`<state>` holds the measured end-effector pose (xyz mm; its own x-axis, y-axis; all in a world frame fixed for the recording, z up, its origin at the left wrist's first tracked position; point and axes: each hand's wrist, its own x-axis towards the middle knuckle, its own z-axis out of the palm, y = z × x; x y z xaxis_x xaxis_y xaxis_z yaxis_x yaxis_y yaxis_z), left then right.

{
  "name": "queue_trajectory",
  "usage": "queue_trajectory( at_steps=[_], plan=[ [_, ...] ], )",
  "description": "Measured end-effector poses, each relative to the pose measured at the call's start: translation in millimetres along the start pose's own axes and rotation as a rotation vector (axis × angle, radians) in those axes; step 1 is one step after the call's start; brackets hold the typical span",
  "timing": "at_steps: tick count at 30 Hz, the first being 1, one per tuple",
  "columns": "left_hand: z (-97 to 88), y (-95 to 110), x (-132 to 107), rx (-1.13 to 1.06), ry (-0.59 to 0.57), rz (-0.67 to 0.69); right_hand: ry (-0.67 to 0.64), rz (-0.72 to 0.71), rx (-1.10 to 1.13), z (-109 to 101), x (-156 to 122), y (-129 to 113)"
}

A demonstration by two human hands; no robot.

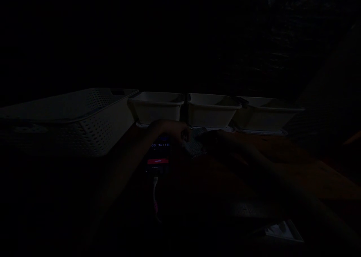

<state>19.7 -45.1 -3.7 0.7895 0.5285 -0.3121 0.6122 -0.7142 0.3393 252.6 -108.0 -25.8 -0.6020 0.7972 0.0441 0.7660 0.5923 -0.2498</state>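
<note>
The picture is very dark. Between my hands is a small grey-green piece with a speckled surface (194,148), perhaps cloth; its kind cannot be made out. My left hand (176,128) reaches in from the left, its fingers curled closed on the left edge of the piece. From the other side my right hand (213,136) meets the right edge, but its fingers are lost in shadow. A lit phone (158,153) showing a running timer lies under and beside my left wrist, with a white cable (155,187) plugged into its lower end.
Three pale tubs stand in a row behind my hands: a left tub (158,112), a middle tub (211,115) and a right tub (262,118). A large perforated basket (115,123) is at the left. A pale flat item (283,230) lies front right on the wooden table (304,167).
</note>
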Motion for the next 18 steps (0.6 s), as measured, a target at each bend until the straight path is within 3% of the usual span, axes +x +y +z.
queue_trajectory(
  at_steps=[2,5,13,18],
  plan=[
    [-2.6,-9,-3,0.066,0.066,-0.104,-0.016,-0.01,0.011,-3,-1,0],
    [-0.6,-18,-4,0.065,0.096,-0.129,-0.002,0.02,-0.011,-3,-1,5],
    [2.1,-22,0,-0.001,0.121,0.012,0.045,0.128,-0.008,1,0,27],
    [-0.1,-29,1,-0.067,0.069,0.073,0.027,0.085,0.007,-1,-7,28]
  ],
)
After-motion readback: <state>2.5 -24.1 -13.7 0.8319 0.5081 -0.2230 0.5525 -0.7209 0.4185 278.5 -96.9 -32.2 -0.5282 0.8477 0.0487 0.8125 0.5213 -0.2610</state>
